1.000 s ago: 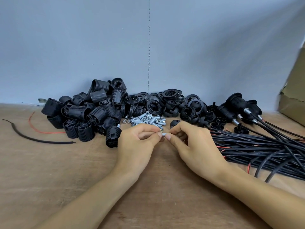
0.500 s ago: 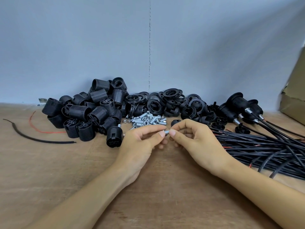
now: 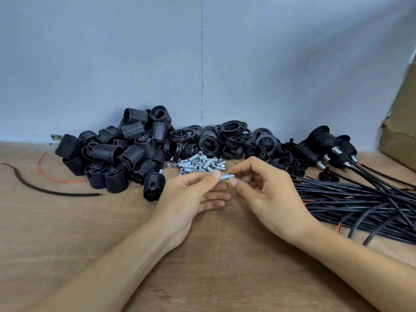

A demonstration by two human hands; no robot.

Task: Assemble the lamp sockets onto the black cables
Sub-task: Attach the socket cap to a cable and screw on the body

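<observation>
A small silver threaded tube (image 3: 227,177) is held between both hands above the wooden table (image 3: 202,255). My left hand (image 3: 191,199) pinches its left end with thumb and forefinger. My right hand (image 3: 265,194) pinches its right end the same way. Behind the hands lies a pile of silver threaded tubes and nuts (image 3: 198,164). Black ribbed lamp sockets (image 3: 117,154) are heaped at the back left. One socket with a metal tube fitted (image 3: 154,185) stands just left of my left hand. A bundle of black cables (image 3: 360,199) lies at the right.
Black rings and socket caps (image 3: 229,140) are piled against the grey wall. Assembled sockets on cables (image 3: 326,145) lie at the back right. A loose black cable piece (image 3: 45,190) and a red wire (image 3: 56,180) lie at the left. A cardboard box (image 3: 400,131) stands at the far right.
The two hands have drawn slightly apart, so more of the silver tube shows between the fingertips. My left hand's lower fingers have straightened out.
</observation>
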